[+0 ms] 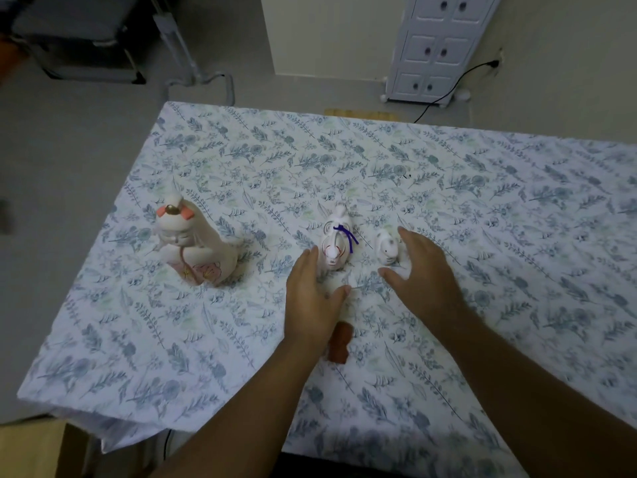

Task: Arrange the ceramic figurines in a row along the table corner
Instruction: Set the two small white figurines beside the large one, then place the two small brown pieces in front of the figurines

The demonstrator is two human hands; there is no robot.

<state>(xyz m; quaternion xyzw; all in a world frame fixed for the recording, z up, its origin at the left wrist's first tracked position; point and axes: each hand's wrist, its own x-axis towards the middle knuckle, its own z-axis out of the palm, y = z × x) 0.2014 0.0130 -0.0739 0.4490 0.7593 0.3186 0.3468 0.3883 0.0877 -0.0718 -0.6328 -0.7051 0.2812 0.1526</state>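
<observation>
A tall white figurine (193,243) with orange ears and pink flowers stands at the left of the floral tablecloth (482,201). In the middle stands a white figurine with a purple cord (336,241). Just right of it sits a small white spotted figurine (387,248). My left hand (312,298) is open, its fingers beside the purple-cord figurine's left side. My right hand (424,274) is open, fingers spread, close to the small spotted figurine on its right. A small brown figurine (339,343) lies on the cloth, partly hidden under my left wrist.
The table's left edge and near-left corner (41,391) drop to a grey floor. Beyond the far edge stand a white drawer cabinet (437,46) with a black cable and a dark piece of furniture (76,36) at top left.
</observation>
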